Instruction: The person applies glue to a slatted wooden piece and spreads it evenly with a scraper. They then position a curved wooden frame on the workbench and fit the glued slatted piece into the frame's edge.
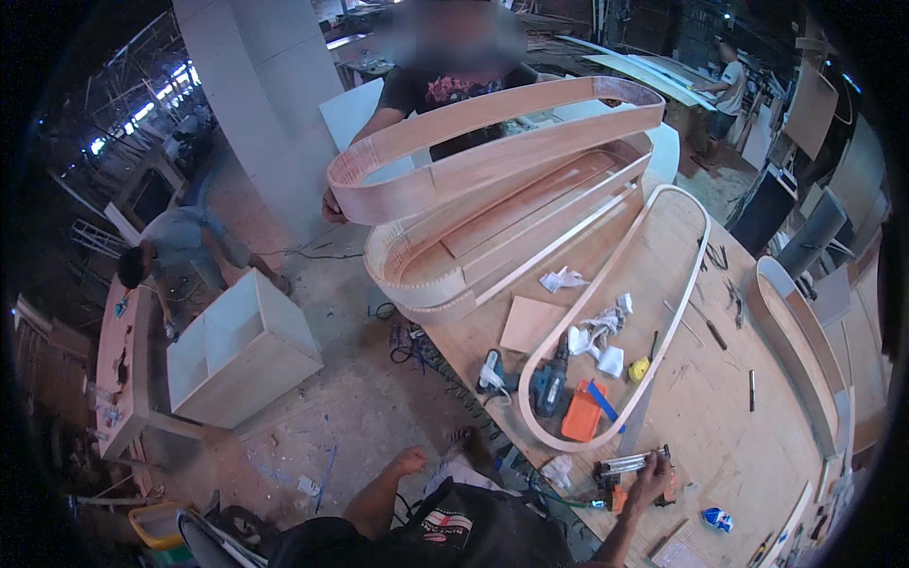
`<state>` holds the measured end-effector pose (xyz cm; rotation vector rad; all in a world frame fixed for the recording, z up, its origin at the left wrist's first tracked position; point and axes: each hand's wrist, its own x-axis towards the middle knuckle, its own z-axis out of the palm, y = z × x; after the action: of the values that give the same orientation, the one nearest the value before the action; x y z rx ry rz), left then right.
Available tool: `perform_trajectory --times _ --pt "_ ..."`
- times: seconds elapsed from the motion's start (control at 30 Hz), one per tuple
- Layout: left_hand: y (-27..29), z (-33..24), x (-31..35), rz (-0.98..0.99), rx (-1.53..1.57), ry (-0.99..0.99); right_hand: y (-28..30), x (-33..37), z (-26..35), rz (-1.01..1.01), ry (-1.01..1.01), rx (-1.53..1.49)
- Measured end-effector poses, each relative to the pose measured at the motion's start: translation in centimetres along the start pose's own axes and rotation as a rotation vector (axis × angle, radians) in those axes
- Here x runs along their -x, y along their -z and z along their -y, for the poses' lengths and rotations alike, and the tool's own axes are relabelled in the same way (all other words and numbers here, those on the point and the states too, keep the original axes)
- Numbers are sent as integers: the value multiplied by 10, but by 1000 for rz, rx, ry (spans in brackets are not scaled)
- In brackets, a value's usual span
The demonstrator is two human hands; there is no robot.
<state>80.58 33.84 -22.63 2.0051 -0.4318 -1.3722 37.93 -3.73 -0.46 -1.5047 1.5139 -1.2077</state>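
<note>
Head cam: R hand (649,483) on orange-silver tool (625,465), grasp unclear; L hand (411,461) half-curled, any contents hidden.

We have a broad light-brown wooden table (696,417), its top marked in places. On it we see a long rounded hoop (708,226) lying around a drill (548,388), an orange tray (579,417), a small yellow object (639,369) and crumpled white cloth (602,333). Just outside, to the left, we spot a thin square panel (528,325). Toward the right we find pliers (735,299), a dark rod (753,390) and a curved wooden frame (797,348); near the front edge, a silver-and-orange power tool (625,465) and a blue-and-white packet (718,519)
</note>
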Motion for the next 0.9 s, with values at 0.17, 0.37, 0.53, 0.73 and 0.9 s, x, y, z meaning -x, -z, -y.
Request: perform_trajectory --times 0.17,0.37,0.53,0.73,0.9 --pt "99 23 -34 48 -169 -83 -113 25 77 104 23 -68" --pt "153 3 -51 -84 179 75 -174 39 105 146 80 -44" --pt "165 15 -69 -115 352 -263 -189 39 112 168 63 -35" --pt "142 -2 -74 96 -316 -349 -197 35 118 154 36 -99" --pt "141 -8 -80 159 -693 -194 -206 27 100 202 124 -135"
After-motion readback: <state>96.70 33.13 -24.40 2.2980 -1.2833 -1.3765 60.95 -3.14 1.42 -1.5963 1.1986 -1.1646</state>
